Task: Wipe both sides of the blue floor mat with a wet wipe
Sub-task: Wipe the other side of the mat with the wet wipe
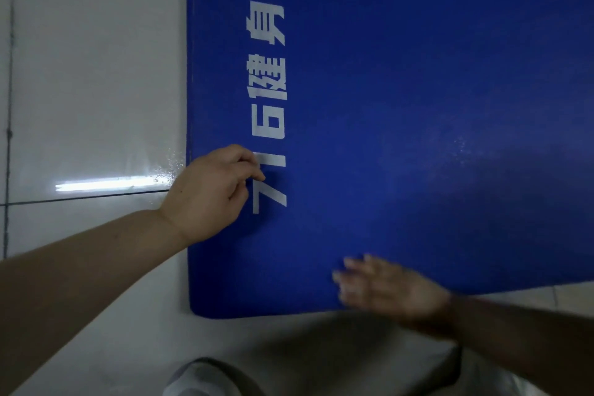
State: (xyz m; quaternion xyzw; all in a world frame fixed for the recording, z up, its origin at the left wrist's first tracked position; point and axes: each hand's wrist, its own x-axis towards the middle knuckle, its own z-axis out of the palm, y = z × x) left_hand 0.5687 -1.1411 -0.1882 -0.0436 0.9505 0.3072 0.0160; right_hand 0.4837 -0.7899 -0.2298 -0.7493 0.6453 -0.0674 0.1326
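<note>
A blue floor mat (pixel 418 106) is lying flat on white floor tiles (pixel 90 74). The left hand (pixel 209 193), fingers curled, is resting at the mat's left edge. The right hand (pixel 389 289), blurred, fingers straight, is lying on its near edge.

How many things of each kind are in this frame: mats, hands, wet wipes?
Blue floor mats: 1, the blue floor mat with white lettering, lying on the white tiled floor.
Hands: 2, the left hand with curled fingers on the mat, and the right hand, blurred, fingers extended over the mat.
Wet wipes: 0 visible.
Total: 3
</note>
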